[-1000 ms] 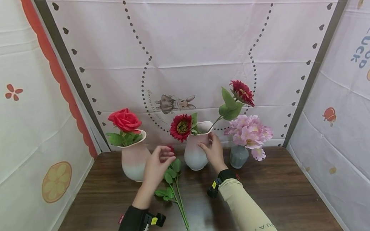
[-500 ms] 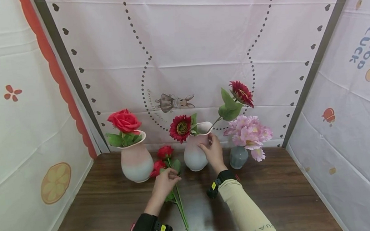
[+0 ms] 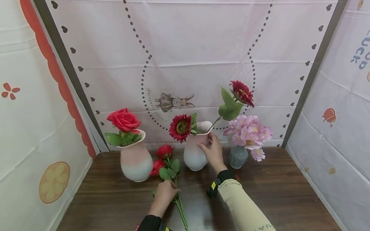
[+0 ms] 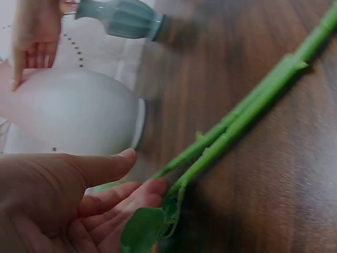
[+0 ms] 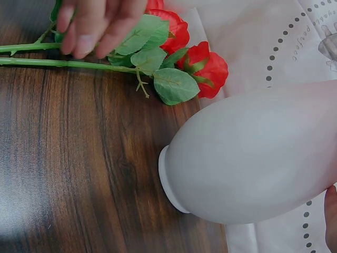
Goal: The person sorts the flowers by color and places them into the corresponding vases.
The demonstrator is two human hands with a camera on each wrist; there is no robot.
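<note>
Two red roses (image 3: 165,151) on long green stems (image 3: 183,214) lie on the brown table between two vases. My left hand (image 3: 165,193) is over the stems just below the upper leaves. Its fingertips (image 4: 157,185) meet the stems in the left wrist view, while the thumb stands apart from them. My right hand (image 3: 214,153) holds the middle pink-and-white vase (image 3: 195,156) by its right side near the neck, thumb in front. That vase stands upright with two dark red gerbera-like flowers (image 3: 181,127) in it, one leaning left and one right.
On the left stands a larger pink-and-white vase (image 3: 137,163) with a red rose (image 3: 124,120). A small grey-blue vase (image 3: 238,157) with pink blossoms (image 3: 249,133) is right of my right hand. Patterned cloth (image 3: 198,35) walls the table (image 3: 274,195) at back and sides.
My left hand has come down and toward me from above the rose heads to the stems, uncovering the two roses. My right hand has stayed on the middle vase.
</note>
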